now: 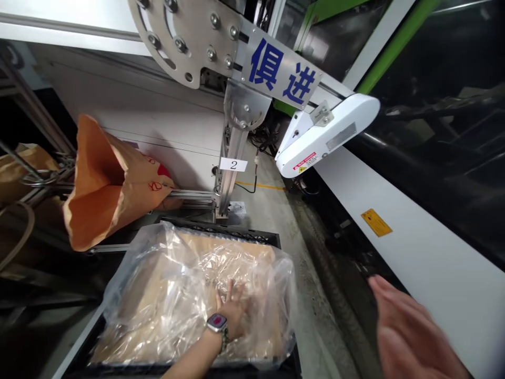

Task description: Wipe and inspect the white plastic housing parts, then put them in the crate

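Note:
My left hand, with a watch on its wrist, reaches inside a clear plastic bag that lines a black crate. Its fingers are spread and press down on the crinkled plastic, which covers brown cardboard. My right hand hovers blurred at the lower right, open and flat, holding nothing, above the floor beside the crate.
An open brown paper sack hangs on a metal frame to the left. A white conveyor end juts out overhead on a post tagged 2. A white and green machine wall runs along the right, with a narrow concrete floor strip between.

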`<state>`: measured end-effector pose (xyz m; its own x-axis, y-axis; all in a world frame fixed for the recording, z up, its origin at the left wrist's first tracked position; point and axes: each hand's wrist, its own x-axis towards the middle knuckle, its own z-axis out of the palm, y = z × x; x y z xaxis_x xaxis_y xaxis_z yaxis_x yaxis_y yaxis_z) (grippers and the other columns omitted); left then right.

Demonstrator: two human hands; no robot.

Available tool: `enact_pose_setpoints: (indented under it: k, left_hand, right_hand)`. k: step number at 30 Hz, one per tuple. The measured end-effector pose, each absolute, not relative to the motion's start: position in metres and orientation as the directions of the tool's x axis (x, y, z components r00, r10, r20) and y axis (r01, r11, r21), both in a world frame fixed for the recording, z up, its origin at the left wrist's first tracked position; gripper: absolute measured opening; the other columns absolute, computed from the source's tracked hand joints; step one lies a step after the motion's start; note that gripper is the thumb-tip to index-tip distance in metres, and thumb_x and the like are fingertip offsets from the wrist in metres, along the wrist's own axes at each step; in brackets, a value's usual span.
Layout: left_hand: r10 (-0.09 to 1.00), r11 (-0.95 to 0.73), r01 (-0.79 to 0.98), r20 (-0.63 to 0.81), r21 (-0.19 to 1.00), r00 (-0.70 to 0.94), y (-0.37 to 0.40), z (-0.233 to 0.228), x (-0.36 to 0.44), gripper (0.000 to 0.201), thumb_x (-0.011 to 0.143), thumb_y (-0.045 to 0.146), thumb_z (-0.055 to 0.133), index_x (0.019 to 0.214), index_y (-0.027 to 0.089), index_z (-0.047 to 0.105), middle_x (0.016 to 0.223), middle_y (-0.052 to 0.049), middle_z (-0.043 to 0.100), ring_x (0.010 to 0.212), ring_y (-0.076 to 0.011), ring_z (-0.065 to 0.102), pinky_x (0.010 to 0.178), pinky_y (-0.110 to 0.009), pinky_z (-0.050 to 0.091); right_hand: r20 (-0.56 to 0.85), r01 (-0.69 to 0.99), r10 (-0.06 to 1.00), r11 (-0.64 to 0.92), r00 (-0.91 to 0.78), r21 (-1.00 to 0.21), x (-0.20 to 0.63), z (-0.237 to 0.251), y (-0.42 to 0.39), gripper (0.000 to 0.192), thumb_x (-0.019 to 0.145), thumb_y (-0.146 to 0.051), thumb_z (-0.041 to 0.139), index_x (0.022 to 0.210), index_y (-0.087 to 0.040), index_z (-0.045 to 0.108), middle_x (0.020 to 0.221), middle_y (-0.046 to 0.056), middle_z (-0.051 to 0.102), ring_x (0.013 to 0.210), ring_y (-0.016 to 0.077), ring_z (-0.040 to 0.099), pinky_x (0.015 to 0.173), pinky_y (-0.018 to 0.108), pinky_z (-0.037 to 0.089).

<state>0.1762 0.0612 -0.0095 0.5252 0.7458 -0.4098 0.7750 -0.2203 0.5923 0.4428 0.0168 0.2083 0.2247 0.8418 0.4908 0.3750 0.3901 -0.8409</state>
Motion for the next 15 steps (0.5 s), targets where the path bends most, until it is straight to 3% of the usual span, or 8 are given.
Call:
enact_pose_setpoints:
  k: [4, 5, 7, 8, 10, 12, 14, 15]
  left_hand:
    - [0.809, -0.334, 0.621, -0.123, 0.709, 0.575, 0.014, 0.053, 0.111, 0.048, 0.094, 0.045, 0.056, 0.137, 0.067, 0.049, 0.148, 0.018, 0.057, 0.148, -0.0183, 0.043, 0.122, -0.037, 0.040]
    - [0.863, -0.387, 0.598, 0.046, 0.702, 0.504, 0.007, 0.071, 0.084, 0.060, 0.093, 0.036, 0.058, 0.137, 0.073, 0.041, 0.139, 0.020, 0.063, 0.142, -0.0173, 0.049, 0.125, -0.037, 0.037]
    - [0.772, -0.509, 0.674, 0.630, 0.536, 0.083, 0.011, 0.105, 0.024, 0.083, 0.080, 0.027, 0.075, 0.147, 0.061, 0.039, 0.127, 0.007, 0.064, 0.122, -0.0271, 0.062, 0.126, -0.050, 0.039]
    - [0.746, -0.406, 0.768, 0.665, 0.496, -0.035, 0.023, 0.119, -0.005, 0.094, 0.076, 0.030, 0.083, 0.154, 0.051, 0.034, 0.144, 0.001, 0.052, 0.134, -0.0328, 0.053, 0.127, -0.059, 0.033]
    - [0.830, -0.304, 0.890, 0.554, 0.339, 0.072, 0.061, 0.139, -0.049, 0.121, 0.073, 0.053, 0.085, 0.165, 0.029, 0.011, 0.166, -0.015, 0.029, 0.154, -0.0443, 0.023, 0.126, -0.068, 0.019]
    - [0.909, -0.307, 0.898, 0.377, 0.316, 0.178, 0.107, 0.147, -0.066, 0.134, 0.056, 0.069, 0.089, 0.163, 0.022, 0.023, 0.169, -0.022, 0.023, 0.156, -0.0511, 0.002, 0.123, -0.074, 0.002]
    - [0.949, -0.302, 0.812, 0.083, 0.500, 0.303, 0.146, 0.145, -0.053, 0.110, 0.056, 0.061, 0.093, 0.150, 0.025, 0.051, 0.172, -0.016, 0.020, 0.155, -0.0493, -0.012, 0.120, -0.071, -0.016]
    - [0.934, -0.309, 0.768, 0.029, 0.560, 0.355, 0.160, 0.140, -0.037, 0.070, 0.072, 0.056, 0.085, 0.134, 0.027, 0.067, 0.170, -0.010, 0.030, 0.157, -0.0456, -0.009, 0.120, -0.069, -0.016]
  right_hand:
    - [0.022, 0.480, 0.992, 0.080, -0.124, -0.874, 0.436, 0.144, 0.053, 0.121, 0.067, -0.076, 0.079, 0.163, -0.031, 0.023, 0.170, 0.012, 0.025, 0.156, 0.0434, 0.021, 0.125, 0.063, 0.027]
    - [-0.023, 0.485, 0.990, 0.049, -0.142, -0.873, 0.429, 0.130, 0.066, 0.128, 0.065, -0.079, 0.078, 0.165, -0.032, 0.013, 0.173, 0.010, 0.016, 0.158, 0.0419, 0.014, 0.126, 0.063, 0.021]
    - [-0.024, 0.458, 0.987, 0.053, -0.160, -0.887, 0.409, 0.112, 0.089, 0.126, 0.066, -0.076, 0.080, 0.164, -0.034, 0.012, 0.175, 0.008, 0.004, 0.160, 0.0378, 0.008, 0.128, 0.060, 0.018]
    - [-0.009, 0.442, 0.983, 0.073, -0.181, -0.894, 0.397, 0.108, 0.099, 0.113, 0.068, -0.072, 0.081, 0.160, -0.034, 0.026, 0.175, 0.006, 0.004, 0.160, 0.0360, 0.007, 0.128, 0.058, 0.019]
    - [0.006, 0.389, 0.973, 0.098, -0.232, -0.916, 0.371, 0.105, 0.114, 0.061, 0.076, -0.057, 0.082, 0.125, -0.029, 0.063, 0.170, 0.006, 0.025, 0.159, 0.0333, 0.014, 0.128, 0.052, 0.019]
    - [-0.014, 0.314, 0.965, 0.072, -0.263, -0.947, 0.342, 0.106, 0.124, 0.027, 0.084, -0.046, 0.077, 0.085, -0.025, 0.060, 0.143, 0.009, 0.061, 0.146, 0.0314, 0.041, 0.121, 0.047, 0.030]
    - [-0.025, 0.225, 0.961, 0.040, -0.276, -0.973, 0.315, 0.103, 0.131, 0.032, 0.090, -0.043, 0.068, 0.076, -0.025, 0.045, 0.095, 0.004, 0.072, 0.106, 0.0253, 0.066, 0.097, 0.039, 0.048]
    - [-0.021, 0.194, 0.960, 0.035, -0.279, -0.980, 0.303, 0.101, 0.133, 0.032, 0.092, -0.043, 0.063, 0.077, -0.026, 0.041, 0.078, -0.001, 0.066, 0.084, 0.0208, 0.066, 0.082, 0.034, 0.050]
